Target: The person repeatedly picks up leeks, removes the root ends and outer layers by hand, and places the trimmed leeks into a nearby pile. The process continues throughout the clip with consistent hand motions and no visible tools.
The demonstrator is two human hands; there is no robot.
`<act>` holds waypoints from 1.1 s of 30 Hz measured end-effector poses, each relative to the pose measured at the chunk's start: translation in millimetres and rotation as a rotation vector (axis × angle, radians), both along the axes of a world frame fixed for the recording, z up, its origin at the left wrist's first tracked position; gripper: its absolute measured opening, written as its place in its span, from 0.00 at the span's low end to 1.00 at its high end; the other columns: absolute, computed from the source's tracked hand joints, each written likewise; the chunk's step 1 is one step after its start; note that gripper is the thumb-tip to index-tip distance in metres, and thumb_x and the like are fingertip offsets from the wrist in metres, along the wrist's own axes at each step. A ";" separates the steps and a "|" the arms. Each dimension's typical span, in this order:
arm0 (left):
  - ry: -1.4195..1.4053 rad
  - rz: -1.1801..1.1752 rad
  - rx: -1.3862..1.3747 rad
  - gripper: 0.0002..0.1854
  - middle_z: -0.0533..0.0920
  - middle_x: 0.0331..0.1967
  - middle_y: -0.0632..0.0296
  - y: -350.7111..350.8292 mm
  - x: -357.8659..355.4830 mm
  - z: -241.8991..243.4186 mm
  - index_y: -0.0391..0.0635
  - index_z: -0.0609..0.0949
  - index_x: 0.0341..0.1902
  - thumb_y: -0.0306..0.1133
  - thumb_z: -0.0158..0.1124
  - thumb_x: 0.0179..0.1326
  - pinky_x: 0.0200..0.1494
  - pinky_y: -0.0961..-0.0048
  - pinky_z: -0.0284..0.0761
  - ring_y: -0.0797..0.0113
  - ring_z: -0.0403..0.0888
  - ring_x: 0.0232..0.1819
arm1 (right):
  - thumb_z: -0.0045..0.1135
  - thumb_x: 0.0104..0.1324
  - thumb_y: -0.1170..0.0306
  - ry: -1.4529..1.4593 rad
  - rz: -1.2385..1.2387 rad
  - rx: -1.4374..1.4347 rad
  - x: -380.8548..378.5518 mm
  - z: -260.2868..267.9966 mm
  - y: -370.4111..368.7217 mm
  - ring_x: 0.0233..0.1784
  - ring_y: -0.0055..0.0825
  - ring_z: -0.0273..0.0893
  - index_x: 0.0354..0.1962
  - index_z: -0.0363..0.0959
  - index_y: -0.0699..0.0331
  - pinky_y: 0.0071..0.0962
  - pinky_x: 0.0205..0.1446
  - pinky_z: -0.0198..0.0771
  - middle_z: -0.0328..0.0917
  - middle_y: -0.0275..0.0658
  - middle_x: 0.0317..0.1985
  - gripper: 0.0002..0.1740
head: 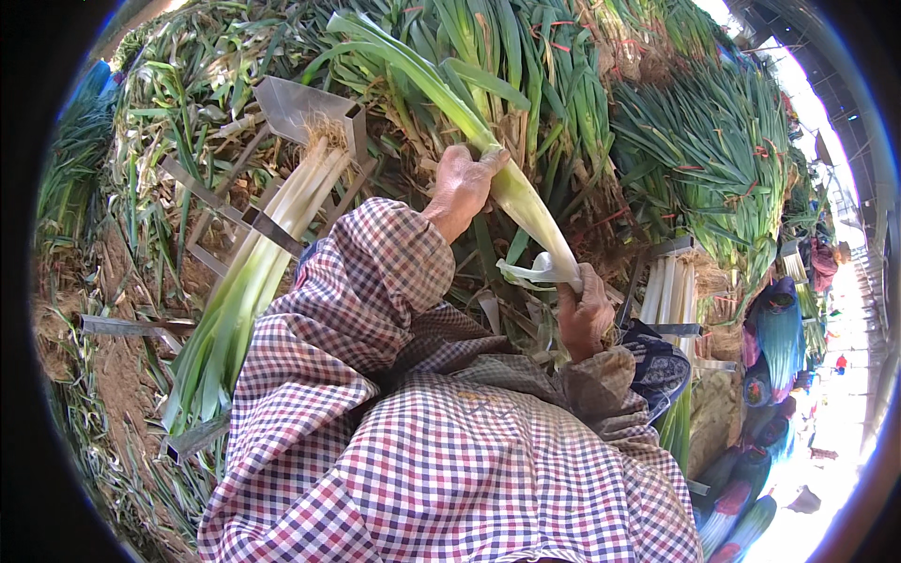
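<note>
A thick green onion stalk (529, 204) slants across the middle of the view, its green leaves up and to the left. My left hand (462, 184) is closed around the stalk where the leaves start. Lower right, the fingers of my right hand (586, 314) grip the white root end. Beside those fingers a pale strip of outer sheath (531, 272) curls away from the stalk; the roots are hidden. To my left, several trimmed-looking white stalks (281, 211) lie together in a metal rack (307, 105), roots against its upper plate.
Bundles of green onions with red ties (711, 155) are heaped in front and to the right. Loose leaves and husks (169, 134) cover the ground at left. A second rack holds white stalks (667, 292) at right. Wrapped bundles (780, 331) lie farther right.
</note>
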State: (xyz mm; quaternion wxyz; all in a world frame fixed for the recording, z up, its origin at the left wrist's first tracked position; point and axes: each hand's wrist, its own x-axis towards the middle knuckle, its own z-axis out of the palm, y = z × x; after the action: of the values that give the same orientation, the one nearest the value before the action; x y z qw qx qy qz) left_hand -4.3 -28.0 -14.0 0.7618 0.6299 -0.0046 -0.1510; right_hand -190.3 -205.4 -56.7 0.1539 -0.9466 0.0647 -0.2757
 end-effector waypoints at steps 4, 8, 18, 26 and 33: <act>0.068 -0.079 -0.038 0.09 0.79 0.21 0.59 -2.6 -10.8 11.3 0.33 0.78 0.37 0.30 0.60 0.61 0.10 0.81 0.66 0.76 0.71 0.13 | 0.62 0.56 0.67 0.046 -0.039 0.056 9.0 -0.2 2.6 0.33 0.45 0.75 0.42 0.69 0.62 0.39 0.32 0.69 0.75 0.46 0.33 0.17; -0.243 -1.096 -0.462 0.06 0.82 0.27 0.61 -23.3 -62.0 -28.2 0.39 0.81 0.36 0.29 0.61 0.58 0.37 0.75 0.76 0.73 0.79 0.33 | 0.58 0.59 0.67 0.147 -0.024 0.242 24.6 3.9 0.4 0.37 0.51 0.74 0.40 0.69 0.64 0.40 0.37 0.69 0.75 0.51 0.35 0.15; 0.227 -0.206 -0.434 0.16 0.79 0.31 0.55 5.3 -13.1 3.5 0.36 0.74 0.44 0.37 0.61 0.60 0.30 0.68 0.79 0.63 0.79 0.28 | 0.61 0.57 0.67 0.178 0.093 0.512 23.2 9.1 25.3 0.37 0.43 0.77 0.47 0.70 0.64 0.34 0.39 0.70 0.76 0.47 0.37 0.20; 0.399 0.346 -0.584 0.09 0.73 0.22 0.55 12.8 7.7 19.6 0.36 0.72 0.37 0.28 0.60 0.59 0.26 0.62 0.78 0.61 0.75 0.21 | 0.58 0.44 0.78 -0.189 0.587 -0.304 72.0 44.4 53.6 0.50 0.44 0.66 0.44 0.74 0.62 0.43 0.53 0.62 0.68 0.45 0.44 0.24; 0.273 0.435 -0.624 0.12 0.65 0.16 0.63 41.5 38.5 7.3 0.45 0.66 0.29 0.32 0.60 0.59 0.23 0.63 0.66 0.68 0.63 0.16 | 0.57 0.43 0.70 0.060 0.948 -0.325 67.4 50.6 80.5 0.33 0.34 0.68 0.20 0.70 0.62 0.38 0.41 0.66 0.64 0.37 0.24 0.06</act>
State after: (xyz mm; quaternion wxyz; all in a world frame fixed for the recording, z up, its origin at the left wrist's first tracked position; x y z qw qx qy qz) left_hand 34.2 13.5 -6.7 0.9243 0.3287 0.1845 -0.0600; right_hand -122.9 -124.9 -6.1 0.1110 -0.8912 -0.4118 -0.1546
